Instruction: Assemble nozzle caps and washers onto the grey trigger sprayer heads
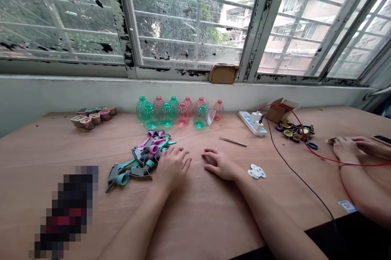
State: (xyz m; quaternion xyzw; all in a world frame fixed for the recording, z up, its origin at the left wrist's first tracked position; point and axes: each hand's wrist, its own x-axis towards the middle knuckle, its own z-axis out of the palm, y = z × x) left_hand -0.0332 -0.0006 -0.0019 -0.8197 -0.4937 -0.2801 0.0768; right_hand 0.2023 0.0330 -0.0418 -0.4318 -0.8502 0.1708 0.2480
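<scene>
My left hand (172, 166) lies on the table with its fingers stretched out, touching or just beside a pile of trigger spray heads (146, 152). The heads are grey with teal or pink parts. Across a small gap, my right hand (221, 164) rests on the tabletop, fingers slightly bent and thumb apart, nothing in it. Metal tweezers (232, 142) lie beyond my right hand. To its right is a small heap of white ring-shaped discs (256, 171). Several clear green bottles (166, 115) and pink bottles (182, 115) stand upright by the wall.
A power strip (249, 122) with plugs, a red cable (297, 115) and a dark cable (293, 172) cross the right side. Behind are a cardboard box (279, 111) and black-and-gold parts (295, 131). A co-worker's hands (348, 150) work far right. Small containers (94, 118) sit left; a pixelated dark object (67, 207) lies nearer.
</scene>
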